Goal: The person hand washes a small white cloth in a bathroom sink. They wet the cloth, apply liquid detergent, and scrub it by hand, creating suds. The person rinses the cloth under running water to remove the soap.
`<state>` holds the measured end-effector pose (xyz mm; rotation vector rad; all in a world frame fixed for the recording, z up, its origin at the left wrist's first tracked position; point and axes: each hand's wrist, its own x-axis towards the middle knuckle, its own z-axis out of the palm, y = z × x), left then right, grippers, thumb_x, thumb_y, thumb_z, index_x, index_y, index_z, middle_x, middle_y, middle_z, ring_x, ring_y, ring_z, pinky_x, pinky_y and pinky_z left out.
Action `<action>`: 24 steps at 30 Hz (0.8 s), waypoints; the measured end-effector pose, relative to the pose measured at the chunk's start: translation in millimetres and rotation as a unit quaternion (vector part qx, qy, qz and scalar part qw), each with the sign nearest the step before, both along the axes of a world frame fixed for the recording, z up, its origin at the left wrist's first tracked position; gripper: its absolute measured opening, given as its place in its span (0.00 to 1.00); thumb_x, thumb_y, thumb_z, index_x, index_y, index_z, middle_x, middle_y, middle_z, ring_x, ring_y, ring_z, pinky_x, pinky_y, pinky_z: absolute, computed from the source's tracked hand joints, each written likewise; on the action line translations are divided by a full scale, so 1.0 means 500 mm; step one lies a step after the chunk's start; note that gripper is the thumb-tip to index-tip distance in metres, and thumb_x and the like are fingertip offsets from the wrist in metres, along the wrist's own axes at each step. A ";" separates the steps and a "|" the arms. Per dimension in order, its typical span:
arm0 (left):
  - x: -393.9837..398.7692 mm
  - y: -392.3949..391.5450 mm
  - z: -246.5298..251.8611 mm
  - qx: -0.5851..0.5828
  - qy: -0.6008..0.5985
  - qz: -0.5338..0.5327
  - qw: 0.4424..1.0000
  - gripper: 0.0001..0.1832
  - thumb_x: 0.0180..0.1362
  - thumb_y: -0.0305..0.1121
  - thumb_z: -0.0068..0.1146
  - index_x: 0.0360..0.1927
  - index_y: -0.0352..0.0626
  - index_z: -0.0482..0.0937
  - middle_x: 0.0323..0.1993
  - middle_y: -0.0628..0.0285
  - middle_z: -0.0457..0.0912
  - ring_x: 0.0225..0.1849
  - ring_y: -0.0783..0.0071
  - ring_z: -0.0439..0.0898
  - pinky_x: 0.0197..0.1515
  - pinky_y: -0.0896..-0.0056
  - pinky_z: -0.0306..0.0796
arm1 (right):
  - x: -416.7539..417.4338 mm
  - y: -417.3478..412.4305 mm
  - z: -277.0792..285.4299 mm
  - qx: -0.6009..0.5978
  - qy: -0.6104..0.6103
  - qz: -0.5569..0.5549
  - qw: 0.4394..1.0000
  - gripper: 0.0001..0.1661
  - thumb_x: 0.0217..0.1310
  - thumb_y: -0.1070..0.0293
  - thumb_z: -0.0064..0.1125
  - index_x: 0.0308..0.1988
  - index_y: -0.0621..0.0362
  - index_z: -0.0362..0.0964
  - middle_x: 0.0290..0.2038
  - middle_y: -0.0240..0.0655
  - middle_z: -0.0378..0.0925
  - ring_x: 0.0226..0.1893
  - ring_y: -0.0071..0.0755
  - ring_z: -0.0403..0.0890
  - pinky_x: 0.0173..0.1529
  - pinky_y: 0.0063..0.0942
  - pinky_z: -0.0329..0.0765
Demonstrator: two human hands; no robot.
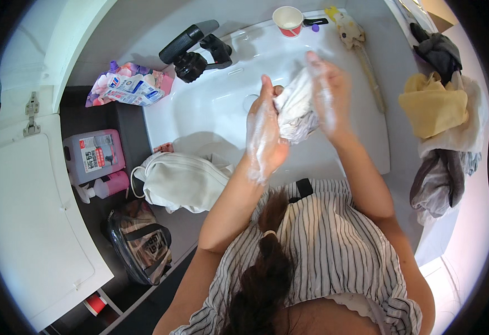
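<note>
A bunched white wet cloth (297, 109) is held up between my two hands over a white washbasin (202, 121). My left hand (267, 134) grips its left side, with soap foam along the thumb side and wrist. On the cloth's right side is my right hand (331, 94), also foamy and blurred by motion. Its fingers curl around the cloth's edge and are partly hidden. Beneath the hands, the basin's drain (251, 102) shows just left of the cloth.
A black faucet (196, 50) stands at the back left beside a detergent pouch (129, 86). A paper cup (288, 21) and a dirty brush-like tool (359, 50) lie along the rim. White fabric (181, 180) rests front left. Several cloths (435, 104) hang on the right edge.
</note>
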<state>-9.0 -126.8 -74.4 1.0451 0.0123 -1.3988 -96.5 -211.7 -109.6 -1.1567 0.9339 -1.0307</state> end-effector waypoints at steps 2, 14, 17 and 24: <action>0.034 0.007 0.011 -0.032 0.009 -0.081 0.996 0.24 0.63 0.50 0.45 0.45 0.35 0.71 0.39 0.60 0.77 0.40 0.72 0.78 0.45 0.73 0.72 | -0.026 -0.003 0.071 0.132 -0.138 0.014 0.982 0.21 0.64 0.54 0.51 0.23 0.57 0.69 0.18 0.28 0.72 0.16 0.22 0.73 0.21 0.25 0.69; 0.020 0.027 0.071 -0.076 -0.182 -0.120 0.973 0.19 0.65 0.43 0.46 0.43 0.34 0.72 0.37 0.64 0.77 0.38 0.83 0.74 0.42 0.79 0.68 | -0.116 -0.001 0.075 0.188 -0.113 0.252 0.942 0.14 0.54 0.67 0.62 0.22 0.51 0.63 0.23 0.24 0.72 0.22 0.12 0.72 0.25 0.14 0.70; -0.002 0.024 0.060 -0.081 -0.176 -0.073 0.978 0.20 0.64 0.44 0.47 0.45 0.34 0.71 0.39 0.62 0.77 0.41 0.79 0.76 0.46 0.76 0.69 | -0.096 0.020 0.074 0.218 -0.194 0.192 0.937 0.16 0.53 0.70 0.63 0.22 0.50 0.61 0.22 0.23 0.70 0.22 0.12 0.70 0.24 0.14 0.68; 0.008 0.002 -0.002 -0.093 -0.060 0.015 0.994 0.16 0.63 0.47 0.48 0.26 0.47 0.72 0.22 0.69 0.73 0.24 0.83 0.71 0.28 0.77 0.68 | -0.028 0.128 0.093 0.063 -0.221 0.082 0.970 0.14 0.50 0.71 0.64 0.23 0.54 0.62 0.19 0.28 0.70 0.18 0.21 0.72 0.21 0.22 0.69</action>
